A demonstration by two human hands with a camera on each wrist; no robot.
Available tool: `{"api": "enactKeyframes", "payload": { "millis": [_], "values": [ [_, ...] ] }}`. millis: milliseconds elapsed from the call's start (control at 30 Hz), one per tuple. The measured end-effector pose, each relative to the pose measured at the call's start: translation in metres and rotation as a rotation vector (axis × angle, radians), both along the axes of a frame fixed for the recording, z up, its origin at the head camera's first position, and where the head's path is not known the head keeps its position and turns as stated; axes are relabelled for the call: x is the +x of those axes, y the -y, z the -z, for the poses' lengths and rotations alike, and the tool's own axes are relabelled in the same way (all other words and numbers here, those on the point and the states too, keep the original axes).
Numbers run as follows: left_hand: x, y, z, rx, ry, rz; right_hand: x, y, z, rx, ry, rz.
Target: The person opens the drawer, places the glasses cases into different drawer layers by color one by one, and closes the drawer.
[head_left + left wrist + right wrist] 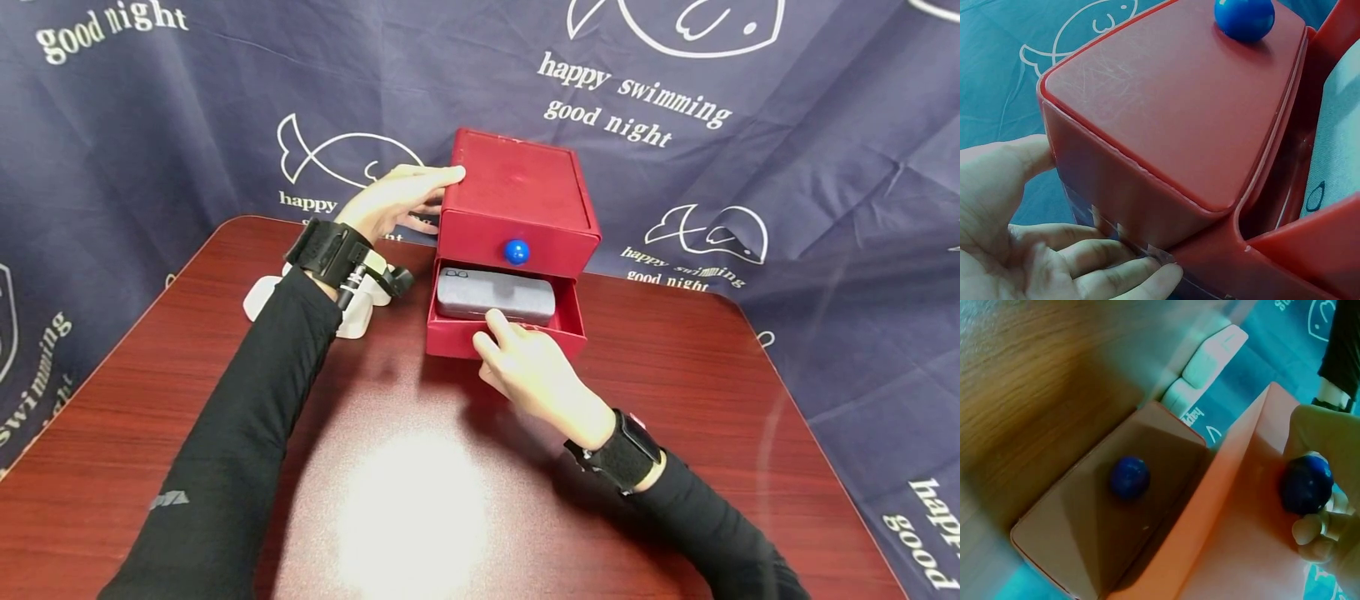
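Observation:
A red drawer box (525, 179) stands toward the back of the table. The drawer below its top one is pulled out, showing its red front (450, 343). Inside lies a grey glasses case (495, 292) with a small spectacles mark. My left hand (397, 200) rests against the box's left side, thumb at the top edge; in the left wrist view its fingers (1107, 275) lie fairly straight along the side. My right hand (532, 375) is at the pulled-out drawer's front; in the right wrist view its fingers pinch a blue knob (1305, 490), which the hand hides in the head view.
Another blue knob (517, 252) sits on the top drawer's front. The right wrist view shows a lower drawer front with its own knob (1130, 478). A white rounded object (356, 312) lies under my left wrist. A dark blue printed cloth (480, 67) hangs behind the table (660, 358).

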State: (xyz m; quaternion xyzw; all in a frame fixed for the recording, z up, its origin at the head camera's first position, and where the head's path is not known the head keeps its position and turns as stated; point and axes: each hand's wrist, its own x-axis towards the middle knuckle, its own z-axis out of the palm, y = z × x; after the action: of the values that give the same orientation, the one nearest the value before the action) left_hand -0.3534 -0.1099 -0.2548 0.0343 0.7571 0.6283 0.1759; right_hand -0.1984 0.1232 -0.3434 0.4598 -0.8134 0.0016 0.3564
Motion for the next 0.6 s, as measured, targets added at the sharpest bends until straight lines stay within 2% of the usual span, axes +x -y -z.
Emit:
{"api": "enactKeyframes", "payload": {
  "millis": [267,600],
  "values": [
    [0.001,0.0,0.001,0.001,0.001,-0.005,-0.006,0.0,-0.007,0.01,0.031,-0.011],
    [0.003,0.002,-0.001,-0.001,-0.009,0.012,-0.035,0.003,-0.002,-0.018,0.052,0.063]
  ]
}}
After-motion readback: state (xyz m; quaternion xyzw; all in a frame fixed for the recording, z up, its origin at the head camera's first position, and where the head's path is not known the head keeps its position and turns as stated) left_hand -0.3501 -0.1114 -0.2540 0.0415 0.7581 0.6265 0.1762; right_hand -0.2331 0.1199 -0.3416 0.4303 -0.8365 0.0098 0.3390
